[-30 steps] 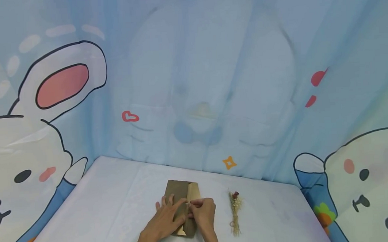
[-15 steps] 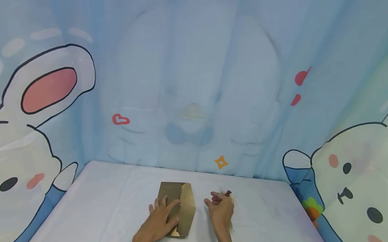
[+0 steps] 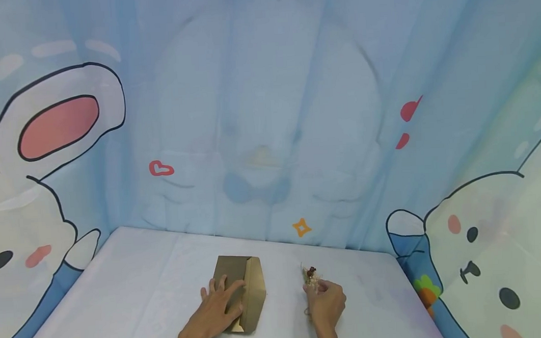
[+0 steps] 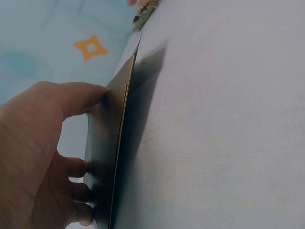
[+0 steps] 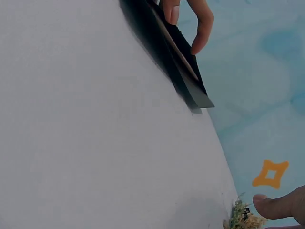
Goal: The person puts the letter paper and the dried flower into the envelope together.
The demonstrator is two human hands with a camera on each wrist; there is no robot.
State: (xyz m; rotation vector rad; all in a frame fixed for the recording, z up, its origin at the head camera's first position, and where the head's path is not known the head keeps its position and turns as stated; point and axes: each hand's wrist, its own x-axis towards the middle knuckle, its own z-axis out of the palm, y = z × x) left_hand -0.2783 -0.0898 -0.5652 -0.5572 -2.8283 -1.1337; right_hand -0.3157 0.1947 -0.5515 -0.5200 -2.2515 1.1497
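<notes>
A gold-brown paper envelope (image 3: pixel 230 270), its flap on the right folded out, lies on the white table. My left hand (image 3: pixel 215 307) rests on it with spread fingers; the left wrist view shows the fingertips on the envelope's (image 4: pixel 109 114) surface and a shadow under its edge. To the right, my right hand (image 3: pixel 325 301) has its thumb and fingers curled round a small bunch of dried flowers (image 3: pixel 311 276) with dark red and cream heads. The stems are mostly hidden by that hand. In the right wrist view the thumb (image 5: pixel 274 207) is beside the flowers (image 5: pixel 243 217).
A white cloth covers the table (image 3: pixel 143 288). Behind it hangs a pale blue curtain (image 3: pixel 258 113) printed with white cartoon animals and an orange star (image 3: pixel 302 227).
My right hand has left the envelope's flap and moved right to the dried flowers. My left hand has stayed on the envelope. The head view has shifted a little to the right.
</notes>
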